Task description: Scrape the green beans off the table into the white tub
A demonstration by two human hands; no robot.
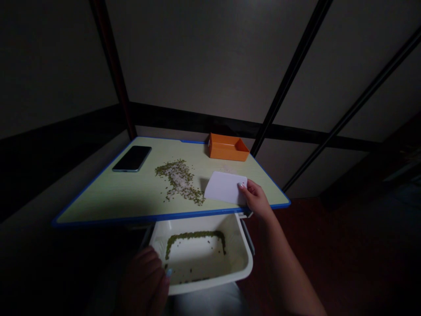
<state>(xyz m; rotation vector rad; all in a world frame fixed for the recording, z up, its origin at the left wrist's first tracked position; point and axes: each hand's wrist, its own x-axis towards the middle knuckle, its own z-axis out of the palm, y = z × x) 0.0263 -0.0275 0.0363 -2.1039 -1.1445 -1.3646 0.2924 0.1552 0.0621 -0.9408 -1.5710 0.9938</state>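
My right hand (pixel 256 198) pinches a white flat scraper (pixel 223 186) by its right end, just above the table surface near the front edge. To the scraper's left, small green beans mixed with whitish grains (pixel 180 181) are spread in a loose patch. Below the table edge is a white plastic drawer (pixel 245 263), pulled out, with green beans lined along the edges of its floor. My left hand (pixel 144 274), dim in shadow, is closed over the drawer's front left corner, thumb at the rim.
The light table (pixel 108 197) has a raised blue edge. An orange open box (pixel 226 148) stands at its back right, and a smartphone (pixel 132 159) lies at the left. A panelled wall (pixel 197 57) rises directly behind the table.
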